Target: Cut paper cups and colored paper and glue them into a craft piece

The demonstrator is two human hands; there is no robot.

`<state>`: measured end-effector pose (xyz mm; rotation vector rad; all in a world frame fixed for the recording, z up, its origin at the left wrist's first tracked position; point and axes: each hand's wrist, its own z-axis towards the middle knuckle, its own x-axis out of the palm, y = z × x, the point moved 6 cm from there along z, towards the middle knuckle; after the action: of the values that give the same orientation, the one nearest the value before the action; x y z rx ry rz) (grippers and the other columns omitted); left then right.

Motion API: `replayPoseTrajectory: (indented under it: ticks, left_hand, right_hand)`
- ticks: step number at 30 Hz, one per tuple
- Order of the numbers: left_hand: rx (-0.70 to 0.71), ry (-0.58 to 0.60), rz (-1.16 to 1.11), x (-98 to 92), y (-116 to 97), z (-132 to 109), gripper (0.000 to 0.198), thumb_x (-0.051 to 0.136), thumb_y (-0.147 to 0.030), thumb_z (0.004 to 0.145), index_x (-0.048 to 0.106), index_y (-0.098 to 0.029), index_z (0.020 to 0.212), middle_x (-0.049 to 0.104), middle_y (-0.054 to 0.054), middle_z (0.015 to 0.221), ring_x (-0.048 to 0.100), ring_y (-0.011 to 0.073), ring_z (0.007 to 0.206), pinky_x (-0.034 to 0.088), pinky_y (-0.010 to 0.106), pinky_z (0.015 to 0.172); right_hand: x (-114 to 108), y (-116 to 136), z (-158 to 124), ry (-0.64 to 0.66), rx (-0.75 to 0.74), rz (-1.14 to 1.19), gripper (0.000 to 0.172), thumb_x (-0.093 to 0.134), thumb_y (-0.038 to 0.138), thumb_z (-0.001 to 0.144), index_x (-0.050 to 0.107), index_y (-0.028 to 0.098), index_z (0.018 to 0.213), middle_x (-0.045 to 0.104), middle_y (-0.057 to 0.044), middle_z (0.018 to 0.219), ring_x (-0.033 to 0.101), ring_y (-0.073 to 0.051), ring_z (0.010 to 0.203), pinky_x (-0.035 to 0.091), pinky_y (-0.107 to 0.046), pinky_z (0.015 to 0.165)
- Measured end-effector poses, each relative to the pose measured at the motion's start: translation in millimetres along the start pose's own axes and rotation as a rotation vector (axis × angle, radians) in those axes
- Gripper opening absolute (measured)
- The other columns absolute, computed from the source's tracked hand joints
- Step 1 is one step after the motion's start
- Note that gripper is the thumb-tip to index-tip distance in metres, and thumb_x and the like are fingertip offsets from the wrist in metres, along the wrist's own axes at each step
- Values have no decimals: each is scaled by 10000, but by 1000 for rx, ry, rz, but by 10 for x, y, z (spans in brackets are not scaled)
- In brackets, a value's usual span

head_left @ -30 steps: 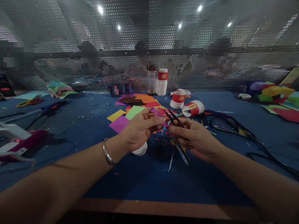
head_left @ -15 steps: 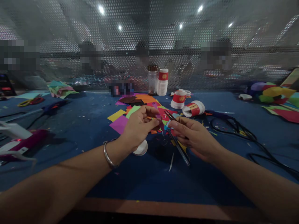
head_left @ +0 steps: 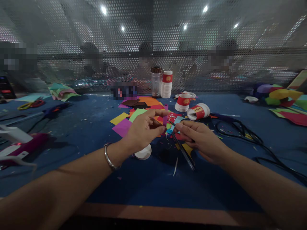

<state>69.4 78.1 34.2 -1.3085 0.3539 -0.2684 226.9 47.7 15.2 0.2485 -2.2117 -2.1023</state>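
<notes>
My left hand [head_left: 150, 127] pinches a narrow purple paper strip [head_left: 165, 115] that stands upright between thumb and fingers. My right hand [head_left: 198, 137] grips thin dark metal tweezers [head_left: 171, 123], mostly covered by the fingers. Their tips point left, close to the strip; whether they touch it I cannot tell. Under my right hand, a long dark slender tool [head_left: 184, 152] rests on the table. Behind both hands spread overlapping coloured paper sheets [head_left: 121, 127] and small scraps. A white round paper piece or lid [head_left: 143, 152] lies below my left wrist.
Paper cups [head_left: 199, 111] and a cup stack [head_left: 166, 86] stand or lie toward the back, beside a glass bottle [head_left: 156, 83]. Glue guns [head_left: 56, 109] with black cables [head_left: 254, 140] flank the work area. Scissors [head_left: 31, 104] lie far left. A perforated metal screen [head_left: 153, 38] closes the back.
The purple strip has turned from slanted to nearly upright in my left hand. The tweezers' tips have swung down and closer to the strip.
</notes>
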Motion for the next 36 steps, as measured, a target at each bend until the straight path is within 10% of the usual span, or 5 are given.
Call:
replayPoseTrajectory:
  ticks: [23, 36]
  left_hand:
    - [24, 165, 43, 88, -4, -5, 357, 715, -126, 710, 713, -181, 1063, 625, -13, 728, 531, 115, 657, 438, 249, 637]
    - [-113, 21, 115, -35, 70, 10, 467, 728, -149, 718, 662, -148, 1180, 655, -2, 656, 590, 124, 623, 421, 231, 592]
  right_hand:
    - [31, 49, -32, 40, -24, -142, 503, 779, 608, 695, 500, 191, 658, 336, 101, 533, 226, -43, 468, 135, -234, 435]
    - [-114, 79, 27, -9, -100, -377, 457, 666, 627, 793, 567, 191, 698, 393, 70, 552, 273, -73, 482, 202, -256, 483]
